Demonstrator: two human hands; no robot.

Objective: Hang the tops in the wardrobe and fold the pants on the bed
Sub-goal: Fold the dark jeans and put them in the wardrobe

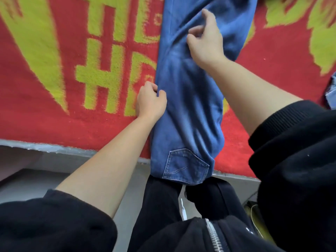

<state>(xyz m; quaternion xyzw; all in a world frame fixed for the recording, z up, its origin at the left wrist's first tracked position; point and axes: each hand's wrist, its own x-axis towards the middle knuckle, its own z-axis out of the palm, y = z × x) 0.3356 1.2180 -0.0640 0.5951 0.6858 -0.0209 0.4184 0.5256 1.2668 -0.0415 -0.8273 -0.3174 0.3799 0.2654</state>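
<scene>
From the head view, a pair of blue denim jeans (189, 99) lies lengthwise on a bed covered by a red plush blanket with large yellow-green characters (54, 73). The cloth is faded paler along the middle, creased in soft ridges, and the legs appear laid one on the other into a single long strip; a stitched back pocket (185, 166) shows at the near end, which overhangs the bed's grey edge (54, 148). The far end of the jeans runs out of the top of the frame, so the hems cannot be seen, and the whole picture is somewhat blurred. A scrap of paler blue cloth (331, 91) is cut off at the right edge and cannot be made out. The left hand (151, 102) sits at the jeans' left edge, fingers curled and pinching the fabric there. The right hand (205, 39) rests farther up on top of the strip, fingers bent and gathering a fold of denim. Both black sleeves are pushed up the forearms.
</scene>
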